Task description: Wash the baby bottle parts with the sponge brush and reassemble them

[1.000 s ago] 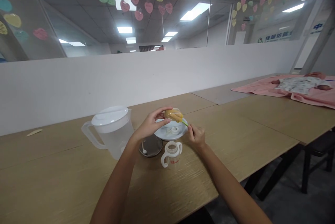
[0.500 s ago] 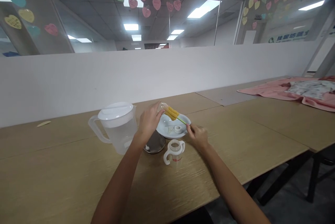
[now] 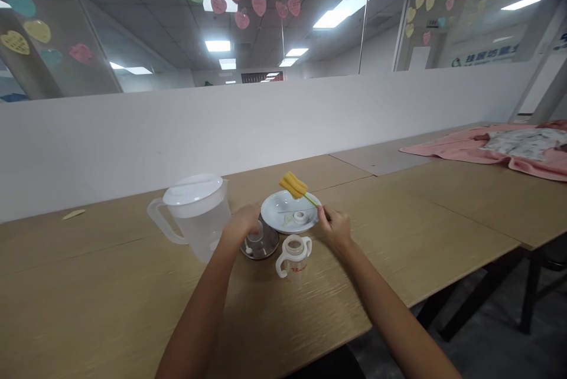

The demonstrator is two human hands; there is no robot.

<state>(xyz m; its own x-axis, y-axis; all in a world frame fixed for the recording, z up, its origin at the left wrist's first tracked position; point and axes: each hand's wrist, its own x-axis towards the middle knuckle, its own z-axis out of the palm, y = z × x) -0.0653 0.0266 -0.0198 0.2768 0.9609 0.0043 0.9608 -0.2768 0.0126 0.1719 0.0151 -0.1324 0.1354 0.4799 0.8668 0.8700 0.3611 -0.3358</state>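
In my right hand (image 3: pixel 336 226) is the green stick of a bottle brush (image 3: pixel 293 185) with a yellow sponge head, held up over the white bowl (image 3: pixel 270 213). A white ring (image 3: pixel 300 217) and small pale pieces lie inside that bowl. My left hand (image 3: pixel 242 224) is down at the round metal tray (image 3: pixel 266 247), its fingers closed on a clear plastic cap (image 3: pixel 255 231); part of the grip is hidden by the hand. A small white piece (image 3: pixel 248 250) rests on the tray. Nearer me stands an uncapped clear baby bottle (image 3: pixel 295 256) with white handles.
A lidded translucent pitcher (image 3: pixel 199 216) stands left of my left hand, close to the forearm. A pink cloth (image 3: pixel 469 143) lies at the far right of the wooden table (image 3: pixel 110 302). A white wall (image 3: pixel 155 131) runs behind the table.
My left hand has moved the clear cap off the sponge head and down to the metal tray. The brush stays in my right hand, its sponge now uncovered.
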